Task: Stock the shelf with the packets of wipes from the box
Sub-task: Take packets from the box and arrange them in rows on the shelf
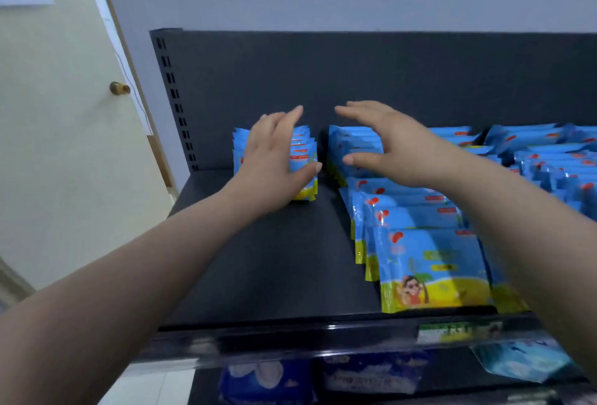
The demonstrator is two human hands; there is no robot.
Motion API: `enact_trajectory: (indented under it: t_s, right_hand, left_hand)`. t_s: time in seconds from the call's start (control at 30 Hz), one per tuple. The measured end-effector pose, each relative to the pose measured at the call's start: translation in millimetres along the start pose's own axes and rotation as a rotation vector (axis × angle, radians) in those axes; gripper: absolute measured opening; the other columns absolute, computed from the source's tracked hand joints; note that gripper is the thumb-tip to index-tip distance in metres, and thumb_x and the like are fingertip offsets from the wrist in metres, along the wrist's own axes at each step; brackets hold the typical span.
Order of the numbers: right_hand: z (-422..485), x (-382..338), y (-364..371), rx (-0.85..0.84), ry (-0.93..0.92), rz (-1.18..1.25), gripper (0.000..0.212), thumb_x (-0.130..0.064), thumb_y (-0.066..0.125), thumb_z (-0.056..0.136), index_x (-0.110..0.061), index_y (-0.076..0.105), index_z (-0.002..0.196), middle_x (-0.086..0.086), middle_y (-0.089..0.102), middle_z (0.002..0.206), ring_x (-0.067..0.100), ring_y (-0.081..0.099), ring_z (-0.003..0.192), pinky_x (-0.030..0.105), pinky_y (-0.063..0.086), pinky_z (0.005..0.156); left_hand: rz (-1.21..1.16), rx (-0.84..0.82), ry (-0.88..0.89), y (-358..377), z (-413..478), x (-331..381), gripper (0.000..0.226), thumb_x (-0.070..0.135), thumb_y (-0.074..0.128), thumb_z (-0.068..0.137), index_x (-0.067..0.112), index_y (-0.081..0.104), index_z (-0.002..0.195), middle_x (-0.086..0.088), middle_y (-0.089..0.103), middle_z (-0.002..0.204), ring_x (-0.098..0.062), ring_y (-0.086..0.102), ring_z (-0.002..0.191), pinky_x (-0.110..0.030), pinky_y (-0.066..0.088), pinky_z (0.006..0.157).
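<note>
Hands open, empty: left hand [274,162] pressing far-left packet stack [304,154], right hand [399,146] hovering over neighbour row [352,142]. Square stack, close gap.

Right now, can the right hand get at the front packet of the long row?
Probably yes: the right hand hovers open farther back, and the front packet stands uncovered, with nothing before it.

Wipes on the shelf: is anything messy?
Nothing is spilled or torn. The small bunch of packets by the left hand sits alone at the back, bare shelf before it; the next row reaches the front.
</note>
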State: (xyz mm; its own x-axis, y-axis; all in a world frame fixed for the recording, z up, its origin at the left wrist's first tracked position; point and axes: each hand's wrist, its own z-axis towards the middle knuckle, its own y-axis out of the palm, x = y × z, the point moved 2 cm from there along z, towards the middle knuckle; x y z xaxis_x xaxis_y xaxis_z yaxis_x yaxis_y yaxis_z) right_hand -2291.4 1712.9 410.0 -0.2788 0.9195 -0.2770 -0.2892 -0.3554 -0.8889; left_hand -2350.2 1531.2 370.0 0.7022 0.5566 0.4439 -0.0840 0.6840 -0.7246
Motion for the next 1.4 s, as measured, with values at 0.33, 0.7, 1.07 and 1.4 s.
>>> enact_trajectory:
  t_s: [0.33,0.7,1.07,1.4]
  right_hand:
    - [-122.2,48.8,-14.7,-0.117,-0.001,-0.104,0.060,-0.070,0.069,0.057,-0.025,0.065,0.097,-0.007,0.051,0.094,0.013,0.045,0.089,0.028,0.034,0.080]
    - [-123.9,50.6,-8.4,-0.049,-0.061,-0.216,0.060,-0.050,0.080,0.062,-0.024,0.058,0.110,-0.005,0.058,0.104,0.024,0.054,0.098,0.037,0.033,0.086]
    - [-118.1,50.8,-8.0,-0.106,-0.108,-0.237,0.057,-0.053,0.071,0.071,-0.024,0.055,0.118,-0.004,0.047,0.108,0.021,0.042,0.108,0.028,0.023,0.096]
    - [-113.2,44.0,-12.7,-0.194,-0.057,-0.156,0.080,-0.051,0.070,0.075,-0.031,0.030,0.142,-0.012,0.040,0.129,0.012,0.031,0.123,0.020,0.021,0.098]
  left_hand:
    - [-0.028,-0.205,0.028,56.7,-42.5,65.3,0.034,0.047,0.055,0.084,0.025,0.061,0.108,0.000,0.051,0.106,-0.018,0.047,0.106,-0.022,0.030,0.092]
    - [-0.120,-0.154,0.039,56.5,-48.1,86.6,0.017,0.037,0.057,0.082,0.027,0.061,0.095,0.008,0.051,0.094,0.007,0.046,0.087,-0.006,0.033,0.082]
    - [-0.132,-0.095,-0.303,66.4,-38.7,69.8,0.021,0.015,0.055,0.093,0.020,0.061,0.113,-0.003,0.066,0.098,-0.020,0.061,0.093,-0.037,0.051,0.085]
    - [-0.503,-0.104,-0.467,54.2,-27.6,52.9,0.015,0.015,0.052,0.096,0.021,0.065,0.091,0.000,0.068,0.084,-0.010,0.066,0.074,-0.023,0.057,0.071]
